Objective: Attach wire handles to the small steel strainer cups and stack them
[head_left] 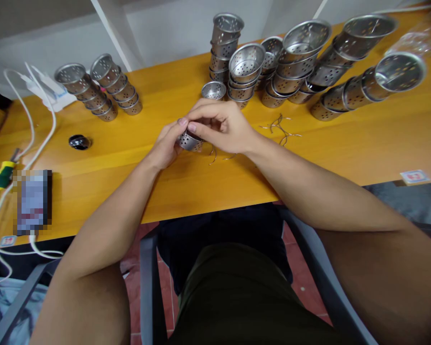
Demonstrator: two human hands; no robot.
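A small perforated metal cup (189,142) is in front of me, over the near part of the wooden table. My left hand (166,143) is closed around its left side, thumb at the rim. From the right, my right hand (225,123) reaches over the cup, thumb and fingers pinched together at its rim. Those fingers hide the cup's opening and whatever lies between them. A few thin bent wires (212,155) lie just right of the cup. Another small perforated cup (214,89) stands right behind my hands.
Stacked perforated cups (290,62) fill the back right; two leaning stacks (106,91) stand back left. Loose wires (280,128) lie right of my hands. At left are a dark shiny round object (79,142), a phone (32,201), white cables (52,124) and a green-yellow handle (5,175).
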